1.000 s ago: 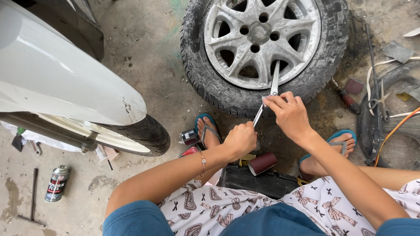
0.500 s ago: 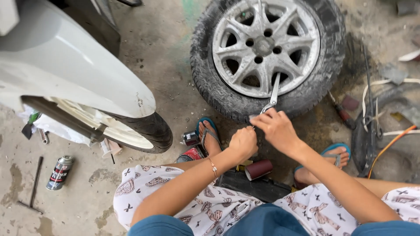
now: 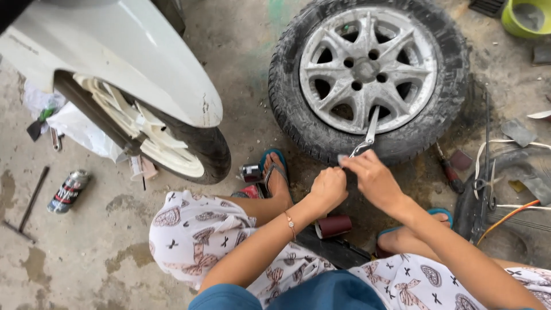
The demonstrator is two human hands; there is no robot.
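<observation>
Beside tyre [image 3: 298, 123], right hand [image 3: 373, 178] gripping pliers [image 3: 367, 135]

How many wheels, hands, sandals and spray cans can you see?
Wheels: 2, car wheel and scooter wheel
Hands: 2, left hand and right hand
Sandals: 2, left sandal and right sandal
Spray cans: 1, spray can
Total: 7

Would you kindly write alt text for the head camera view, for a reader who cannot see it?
Seen from above, a seated person's left hand and right hand grip metal pliers against a car wheel lying flat on a concrete floor. A white scooter's front wheel stands to the left, with a spray can beyond it.
</observation>
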